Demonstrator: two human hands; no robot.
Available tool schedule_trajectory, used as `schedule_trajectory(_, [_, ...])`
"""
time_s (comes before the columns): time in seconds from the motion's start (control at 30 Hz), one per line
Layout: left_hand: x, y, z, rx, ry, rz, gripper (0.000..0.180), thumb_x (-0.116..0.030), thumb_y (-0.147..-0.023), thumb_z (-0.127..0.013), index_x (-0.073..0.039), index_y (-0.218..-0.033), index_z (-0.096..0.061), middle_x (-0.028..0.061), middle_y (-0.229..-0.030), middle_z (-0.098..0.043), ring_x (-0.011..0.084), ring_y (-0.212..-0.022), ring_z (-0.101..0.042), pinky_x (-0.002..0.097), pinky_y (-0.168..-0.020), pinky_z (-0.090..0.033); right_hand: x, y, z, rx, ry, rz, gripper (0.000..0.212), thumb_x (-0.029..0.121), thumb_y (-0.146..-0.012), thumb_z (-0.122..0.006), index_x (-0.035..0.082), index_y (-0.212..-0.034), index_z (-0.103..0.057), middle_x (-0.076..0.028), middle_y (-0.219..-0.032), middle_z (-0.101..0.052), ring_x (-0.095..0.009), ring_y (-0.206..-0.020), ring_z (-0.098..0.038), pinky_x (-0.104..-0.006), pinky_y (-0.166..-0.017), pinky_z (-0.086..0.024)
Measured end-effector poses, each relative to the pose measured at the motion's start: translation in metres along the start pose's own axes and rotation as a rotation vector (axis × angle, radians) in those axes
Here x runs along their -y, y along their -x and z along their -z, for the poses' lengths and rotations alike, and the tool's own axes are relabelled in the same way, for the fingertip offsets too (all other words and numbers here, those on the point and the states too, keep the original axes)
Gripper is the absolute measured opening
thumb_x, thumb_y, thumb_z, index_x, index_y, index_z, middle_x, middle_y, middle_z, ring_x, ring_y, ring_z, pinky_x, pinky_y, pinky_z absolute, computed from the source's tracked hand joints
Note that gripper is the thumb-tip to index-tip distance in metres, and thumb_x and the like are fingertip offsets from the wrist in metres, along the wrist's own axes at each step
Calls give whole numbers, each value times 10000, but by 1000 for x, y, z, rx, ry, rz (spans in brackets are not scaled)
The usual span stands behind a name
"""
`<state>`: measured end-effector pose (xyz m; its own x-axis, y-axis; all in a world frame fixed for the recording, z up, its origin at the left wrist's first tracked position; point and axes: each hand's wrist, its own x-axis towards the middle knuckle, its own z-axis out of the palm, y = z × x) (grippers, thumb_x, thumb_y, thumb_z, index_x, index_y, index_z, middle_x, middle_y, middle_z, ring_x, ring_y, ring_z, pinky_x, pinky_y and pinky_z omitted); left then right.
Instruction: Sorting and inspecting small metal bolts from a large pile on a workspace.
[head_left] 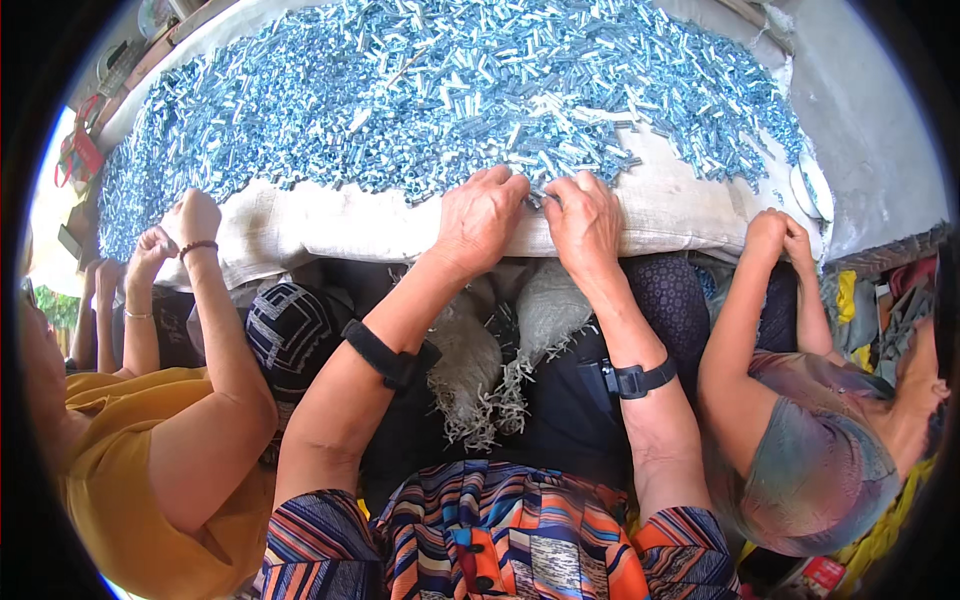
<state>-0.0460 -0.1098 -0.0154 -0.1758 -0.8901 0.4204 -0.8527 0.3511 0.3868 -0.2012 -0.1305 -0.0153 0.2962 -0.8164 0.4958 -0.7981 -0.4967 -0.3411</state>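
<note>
A wide heap of small, shiny, blue-silver metal tubes (430,100) is spread over a pale cloth-covered surface (370,222) in front of me. At the near edge of the heap, my left hand (482,215) is closed, with thumb and fingers pinched together. My right hand (585,222) is closed just beside it, its knuckles up. Between the two sets of fingertips a small silvery metal piece (535,199) shows; its exact shape is mostly hidden by the fingers. Both wrists rest close to the cloth's front edge.
On the left, a person in a mustard top (170,480) has hands (190,222) at the heap. Another person on the right, in a patterned sleeve (820,470), holds both hands (778,235) near the cloth edge. Frayed grey sacking (465,370) hangs below my hands.
</note>
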Motion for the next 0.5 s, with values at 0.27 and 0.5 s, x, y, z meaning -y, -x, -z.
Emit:
schedule_trajectory(0.27, [0,3,-2,-13,-49,32,106,-153,-762,-625,-78,-813,-569,93,-788,-553,289,-810,-588,414,-668,-473,-1,14,4,-103,-314,-123,128,39,-756,-638,51,-866,-575,-116,-791,-581,-311,-747,-571,-391,-666,-449])
schedule_trajectory(0.5, [4,7,20,-39,189,156,138,-111,-771,-624,-39,-875,-570,110,-794,-585,271,-729,-597,377,-657,-480,2,35,15,-22,-965,-470,75,24,-836,-572,6,-910,-570,-35,-754,-600,-112,-647,-570,-255,-607,-453])
